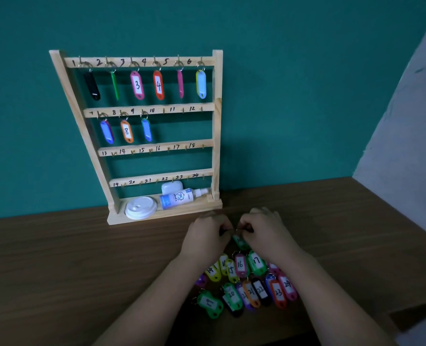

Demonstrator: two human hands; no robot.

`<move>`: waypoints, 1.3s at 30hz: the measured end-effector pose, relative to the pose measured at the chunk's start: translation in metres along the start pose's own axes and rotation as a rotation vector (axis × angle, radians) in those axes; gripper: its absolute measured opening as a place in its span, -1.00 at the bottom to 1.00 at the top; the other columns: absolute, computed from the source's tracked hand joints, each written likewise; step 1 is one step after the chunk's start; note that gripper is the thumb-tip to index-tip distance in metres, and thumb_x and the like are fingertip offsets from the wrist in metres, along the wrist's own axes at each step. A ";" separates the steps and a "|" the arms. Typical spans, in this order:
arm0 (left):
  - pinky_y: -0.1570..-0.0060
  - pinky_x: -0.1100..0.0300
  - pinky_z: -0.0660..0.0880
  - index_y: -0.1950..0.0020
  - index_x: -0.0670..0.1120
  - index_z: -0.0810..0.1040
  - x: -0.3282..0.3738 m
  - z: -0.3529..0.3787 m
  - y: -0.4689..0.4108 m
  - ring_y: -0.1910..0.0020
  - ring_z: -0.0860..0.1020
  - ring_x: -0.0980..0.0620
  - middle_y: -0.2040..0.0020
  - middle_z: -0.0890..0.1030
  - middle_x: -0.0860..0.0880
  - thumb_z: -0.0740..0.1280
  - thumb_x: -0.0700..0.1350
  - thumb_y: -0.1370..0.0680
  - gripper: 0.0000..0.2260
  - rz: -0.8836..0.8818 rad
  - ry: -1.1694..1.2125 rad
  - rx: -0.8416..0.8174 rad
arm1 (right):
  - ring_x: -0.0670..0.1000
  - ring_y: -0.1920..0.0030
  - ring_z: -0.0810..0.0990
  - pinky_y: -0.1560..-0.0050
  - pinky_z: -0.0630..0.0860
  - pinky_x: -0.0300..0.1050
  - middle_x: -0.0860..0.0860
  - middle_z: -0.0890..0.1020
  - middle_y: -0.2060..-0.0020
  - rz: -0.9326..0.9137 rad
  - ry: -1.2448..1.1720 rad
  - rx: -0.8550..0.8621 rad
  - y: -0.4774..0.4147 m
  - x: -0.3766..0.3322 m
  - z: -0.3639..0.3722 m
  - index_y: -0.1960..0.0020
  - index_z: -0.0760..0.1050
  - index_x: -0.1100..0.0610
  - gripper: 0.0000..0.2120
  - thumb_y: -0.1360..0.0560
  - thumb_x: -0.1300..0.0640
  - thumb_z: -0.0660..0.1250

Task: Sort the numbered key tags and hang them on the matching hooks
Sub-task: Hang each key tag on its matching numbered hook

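While both work close together above the worktop (57,258), the left hand (207,236) and right hand (264,231) each pinch, fingers curled, the metal ring of a green tag (239,242) hanging between them; its number is mostly hidden. The ring probably wants holding steady and face-on so it slips over the first bare hook, 10 (163,111), on the wooden rack (217,121). Handwritten numbers 1 to 24 line the bars; hung tags show 3, 4, 8. The loose tags (247,283) include 14 to 17 and 20 to 24. A spray bottle (179,197) shows 75.
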State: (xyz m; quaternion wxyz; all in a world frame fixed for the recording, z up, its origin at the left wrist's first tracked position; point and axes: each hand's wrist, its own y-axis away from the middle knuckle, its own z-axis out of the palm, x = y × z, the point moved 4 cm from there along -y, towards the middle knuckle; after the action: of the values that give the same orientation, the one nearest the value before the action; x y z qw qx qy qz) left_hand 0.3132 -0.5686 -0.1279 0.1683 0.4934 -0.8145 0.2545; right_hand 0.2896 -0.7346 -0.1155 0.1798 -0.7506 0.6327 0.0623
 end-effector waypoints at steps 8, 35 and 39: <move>0.07 0.20 0.57 -0.01 0.11 0.65 0.000 -0.024 0.001 0.11 0.60 0.20 0.10 0.67 0.17 0.41 -0.09 -0.59 -0.90 -0.010 0.078 0.099 | -0.19 0.02 0.54 -0.03 0.55 -0.09 -0.20 0.57 0.10 -0.007 -0.192 0.095 -0.001 -0.009 -0.008 0.02 0.66 -0.08 -0.93 -0.61 0.07 0.43; 0.17 0.42 0.44 0.10 0.03 0.68 -0.049 -0.183 0.035 0.12 0.64 0.19 0.20 0.70 0.14 0.50 -0.09 -0.56 -0.94 -0.132 0.250 0.563 | -0.13 0.46 0.60 0.20 0.55 -0.31 -0.05 0.69 0.40 -0.167 -0.698 0.556 -0.130 -0.170 -0.124 0.05 0.71 0.05 -0.90 -0.62 0.10 0.44; 0.19 0.41 0.44 0.09 0.04 0.69 -0.051 -0.186 0.037 0.14 0.65 0.14 0.20 0.70 0.12 0.49 -0.05 -0.58 -0.94 -0.125 0.255 0.561 | -0.13 0.48 0.57 0.11 0.64 -0.04 -0.05 0.64 0.48 -0.155 -0.696 0.610 -0.139 -0.170 -0.127 0.10 0.70 0.06 -0.88 -0.61 0.10 0.45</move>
State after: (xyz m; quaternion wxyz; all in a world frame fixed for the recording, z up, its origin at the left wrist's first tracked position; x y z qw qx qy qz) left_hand 0.3075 -0.4099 -0.0129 0.1417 0.5338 -0.6529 0.5184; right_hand 0.3747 -0.6024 0.0835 0.5978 -0.6431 0.4662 0.1081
